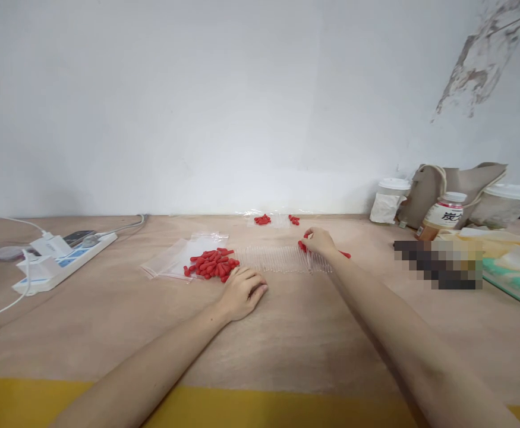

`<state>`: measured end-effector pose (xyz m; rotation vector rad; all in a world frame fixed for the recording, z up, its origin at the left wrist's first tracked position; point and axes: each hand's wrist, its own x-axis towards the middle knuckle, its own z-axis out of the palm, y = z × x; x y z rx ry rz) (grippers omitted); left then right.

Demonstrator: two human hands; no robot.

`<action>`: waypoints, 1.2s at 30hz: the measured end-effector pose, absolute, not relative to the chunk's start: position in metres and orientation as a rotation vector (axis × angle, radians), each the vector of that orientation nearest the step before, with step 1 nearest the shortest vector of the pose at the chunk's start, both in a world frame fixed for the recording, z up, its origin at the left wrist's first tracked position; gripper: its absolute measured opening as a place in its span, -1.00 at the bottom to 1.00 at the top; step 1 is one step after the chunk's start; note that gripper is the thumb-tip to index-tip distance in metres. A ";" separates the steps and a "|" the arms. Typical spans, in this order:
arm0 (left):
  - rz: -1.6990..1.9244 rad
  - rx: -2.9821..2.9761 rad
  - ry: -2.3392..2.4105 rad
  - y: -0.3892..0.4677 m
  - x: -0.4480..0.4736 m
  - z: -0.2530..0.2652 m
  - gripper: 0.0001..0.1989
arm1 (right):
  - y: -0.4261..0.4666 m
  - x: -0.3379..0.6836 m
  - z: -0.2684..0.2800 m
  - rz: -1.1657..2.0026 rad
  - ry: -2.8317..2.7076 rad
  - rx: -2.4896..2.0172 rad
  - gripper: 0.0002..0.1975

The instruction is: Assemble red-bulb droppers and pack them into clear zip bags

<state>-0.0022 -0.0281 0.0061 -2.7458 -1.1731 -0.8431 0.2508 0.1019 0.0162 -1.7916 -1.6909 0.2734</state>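
Note:
My right hand (321, 241) pinches a red rubber bulb (302, 244) at the right end of a row of thin clear tubes (268, 260), which look like dropper pipettes. A few tubes stand out at an angle under its fingers. Another red bulb (344, 254) lies just right of the hand. Beside the left end of the row, my left hand (243, 291) rests on the table with its fingers loosely bent and nothing visible in them. Its fingertips are close to a pile of red rubber bulbs (211, 264).
Clear plastic bags (170, 259) lie under and behind the pile. Small bagged groups of red bulbs (262, 219) sit by the wall. A white power strip (68, 261) with cables is at left. A bottle (442, 215), lidded cup (388, 202) and tissue pack (516, 279) stand right.

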 end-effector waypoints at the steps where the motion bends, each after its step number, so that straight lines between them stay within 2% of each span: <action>1: -0.842 -2.744 -1.175 -0.028 -0.002 0.006 -0.85 | 0.103 0.249 0.014 0.259 -1.705 -1.807 -0.80; 9: -0.850 -2.728 -1.151 -0.028 -0.002 0.005 -0.85 | 0.088 0.260 0.018 0.140 -1.826 -1.771 -0.68; 15: -0.867 -2.524 -1.235 -0.029 0.001 0.005 -0.82 | 0.060 0.313 0.029 0.119 -1.848 -1.879 -0.87; 19: -0.849 -2.385 -1.295 -0.028 0.002 0.005 -0.73 | 0.049 0.329 0.019 0.194 -1.904 -1.949 -0.81; 23: -0.856 -2.311 -1.374 -0.027 0.000 0.003 -0.87 | 0.049 0.327 0.007 0.111 -1.932 -1.962 -0.81; 27: -0.845 -2.242 -1.460 -0.028 -0.005 0.005 -0.85 | 0.046 0.322 0.012 0.017 -1.902 -1.956 -0.81; 29: -0.829 -2.199 -1.497 -0.028 -0.008 0.010 -0.90 | 0.041 0.313 0.020 -0.114 -1.865 -1.863 -0.82; 31: -0.806 -2.158 -1.539 -0.024 -0.012 0.017 -0.87 | 0.032 0.297 0.029 -0.189 -1.854 -1.684 -0.83; 36: -0.642 -2.090 -1.735 0.002 -0.009 0.030 -0.82 | -0.002 0.236 0.025 -0.036 -2.074 -1.163 -0.89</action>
